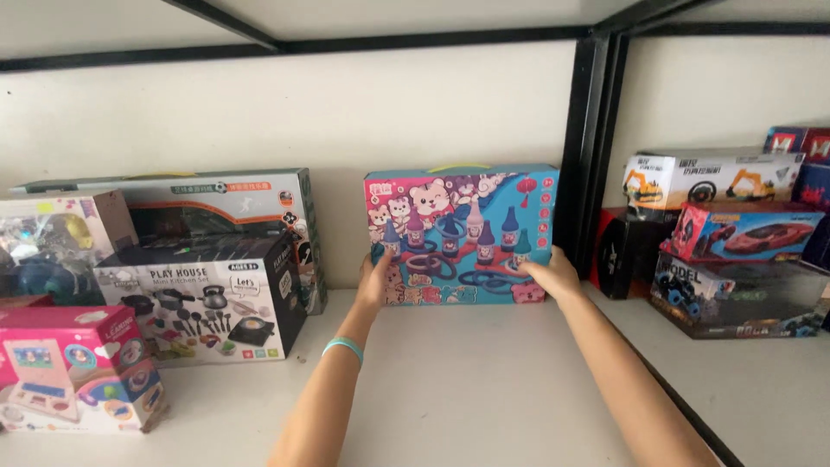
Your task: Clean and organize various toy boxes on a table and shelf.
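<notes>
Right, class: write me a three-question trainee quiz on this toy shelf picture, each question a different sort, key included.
1. True or false: both hands grip the blue ring-toss toy box.
2. Which wrist wears the teal band? A left, B right.
3. What toy box stands just left of the left hand?

Key: 1 true. 2 A. 3 The black play kitchen set box. The right hand holds the box's lower right corner.

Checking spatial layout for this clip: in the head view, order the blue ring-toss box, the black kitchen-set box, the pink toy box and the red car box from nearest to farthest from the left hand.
1. Blue ring-toss box: centre, left hand grips its left edge.
2. Black kitchen-set box: just left.
3. Pink toy box at far left, and red car box at right beyond the post: too close to call.
</notes>
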